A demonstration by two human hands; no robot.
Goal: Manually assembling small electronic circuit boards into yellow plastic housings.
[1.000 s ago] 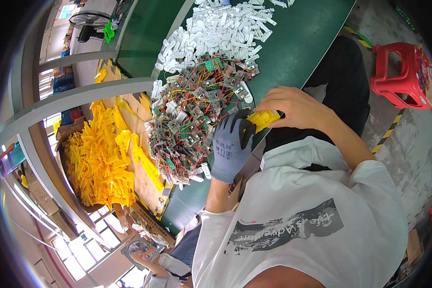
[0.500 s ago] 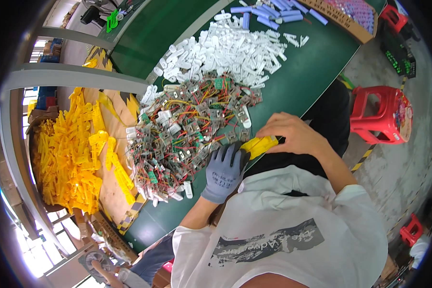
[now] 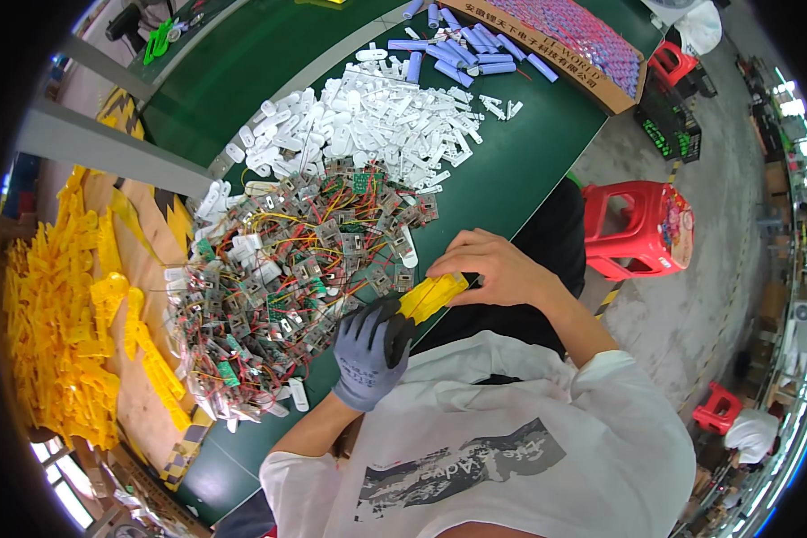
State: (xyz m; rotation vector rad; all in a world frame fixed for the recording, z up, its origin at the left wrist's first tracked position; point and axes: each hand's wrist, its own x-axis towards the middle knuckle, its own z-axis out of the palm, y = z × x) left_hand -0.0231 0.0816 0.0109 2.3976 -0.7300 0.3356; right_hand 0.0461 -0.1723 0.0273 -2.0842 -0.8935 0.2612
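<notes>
Yellow part [image 3: 433, 297] held; wired boards [image 3: 309, 267] (tangled heap) crowd alongside.

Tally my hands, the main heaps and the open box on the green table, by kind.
Gloved left hand: 1
Bare right hand: 1
White parts heap: 1
Wired circuit-board heap: 1
Purple-blue cylinder heap: 1
Open cardboard box: 1
Total: 6

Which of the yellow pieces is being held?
The yellow piece between the gloved left hand and bare right hand; the heaped yellow pieces at far left are touched by neither.
</notes>
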